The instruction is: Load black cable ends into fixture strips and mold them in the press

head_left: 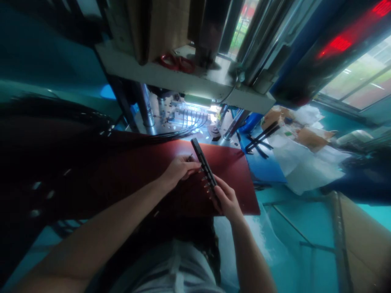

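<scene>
My right hand (pixel 226 198) is wrapped around the lower end of a long black slotted bar (pixel 200 154), which is tilted with its far end up and to the left. Several small shiny pieces stick out along the bar's left side; they are too small to name. Fingers pinched together, my left hand (pixel 181 168) is at the bar's left side near its middle. Something small and dark shows at those fingertips, too blurred to make out. Both hands are above a reddish-brown tabletop (pixel 235 167).
Beyond the tabletop stands a press with a lit metal bed (pixel 195 118), thick posts and several cables. Red-handled scissors (pixel 177 63) lie on its upper plate. To the right are a blue surface (pixel 265 171) with black bars, crumpled white plastic (pixel 308 158) and a cardboard box (pixel 363 240).
</scene>
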Action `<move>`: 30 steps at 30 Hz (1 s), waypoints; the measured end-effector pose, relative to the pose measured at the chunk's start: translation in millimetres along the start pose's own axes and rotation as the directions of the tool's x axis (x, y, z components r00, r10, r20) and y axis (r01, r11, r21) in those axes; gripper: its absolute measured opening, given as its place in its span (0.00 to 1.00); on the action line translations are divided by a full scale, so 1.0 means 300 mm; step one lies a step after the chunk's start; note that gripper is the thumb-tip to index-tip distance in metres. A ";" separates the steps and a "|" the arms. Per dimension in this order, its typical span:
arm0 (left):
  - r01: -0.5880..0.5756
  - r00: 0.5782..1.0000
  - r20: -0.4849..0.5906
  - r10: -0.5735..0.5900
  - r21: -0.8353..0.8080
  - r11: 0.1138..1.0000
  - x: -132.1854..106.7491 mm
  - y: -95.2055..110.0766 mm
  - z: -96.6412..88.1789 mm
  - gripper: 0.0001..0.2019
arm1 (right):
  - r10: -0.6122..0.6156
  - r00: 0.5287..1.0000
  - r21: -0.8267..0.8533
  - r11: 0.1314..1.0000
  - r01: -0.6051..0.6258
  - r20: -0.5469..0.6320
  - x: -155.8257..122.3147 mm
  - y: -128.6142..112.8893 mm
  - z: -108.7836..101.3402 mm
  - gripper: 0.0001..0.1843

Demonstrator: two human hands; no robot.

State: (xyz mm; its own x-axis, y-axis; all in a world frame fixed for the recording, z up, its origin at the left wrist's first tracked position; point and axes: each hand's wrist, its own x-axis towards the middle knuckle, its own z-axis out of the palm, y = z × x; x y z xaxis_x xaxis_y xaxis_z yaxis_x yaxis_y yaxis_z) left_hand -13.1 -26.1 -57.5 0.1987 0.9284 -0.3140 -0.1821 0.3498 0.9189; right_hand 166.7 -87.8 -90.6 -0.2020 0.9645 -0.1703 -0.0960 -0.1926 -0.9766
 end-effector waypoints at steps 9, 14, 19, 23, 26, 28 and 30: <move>-0.110 0.987 -0.116 0.107 -0.018 0.994 -0.008 -0.027 0.007 0.14 | 0.038 0.997 0.020 0.999 -0.036 -0.071 0.003 0.011 -0.003 0.28; -0.188 0.955 -0.221 0.200 0.075 0.979 -0.009 -0.054 -0.012 0.12 | 0.040 0.996 0.051 0.998 -0.035 -0.085 0.003 0.015 -0.019 0.28; -0.129 0.978 -0.147 0.145 0.116 0.985 0.000 -0.041 -0.026 0.15 | 0.055 0.998 0.027 0.998 -0.054 -0.036 -0.002 -0.001 -0.011 0.27; -0.084 0.991 -0.101 0.088 0.042 0.996 0.014 -0.030 -0.042 0.16 | 0.075 0.997 0.007 0.997 -0.075 -0.033 -0.006 -0.008 -0.006 0.27; -0.061 0.997 -0.052 0.062 0.015 0.998 0.020 -0.021 -0.052 0.17 | 0.091 0.995 -0.008 0.996 -0.092 -0.035 -0.007 -0.011 -0.005 0.26; -0.045 0.998 -0.038 0.046 0.026 0.999 0.021 -0.014 -0.055 0.17 | 0.088 0.996 -0.013 0.996 -0.089 -0.024 -0.005 -0.012 -0.005 0.26; -0.022 0.999 -0.025 0.023 0.047 0.999 0.022 -0.004 -0.058 0.16 | 0.087 0.996 -0.012 0.996 -0.087 -0.013 -0.003 -0.013 -0.004 0.26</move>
State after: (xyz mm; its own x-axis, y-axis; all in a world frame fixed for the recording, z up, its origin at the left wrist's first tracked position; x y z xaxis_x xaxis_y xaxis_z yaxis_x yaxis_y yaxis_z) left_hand -28.3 -18.1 -65.0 0.1706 0.9391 -0.2984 -0.1414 0.3230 0.9358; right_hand 168.5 -87.6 -86.7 -0.1971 0.9464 -0.2559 -0.0667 -0.2733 -0.9596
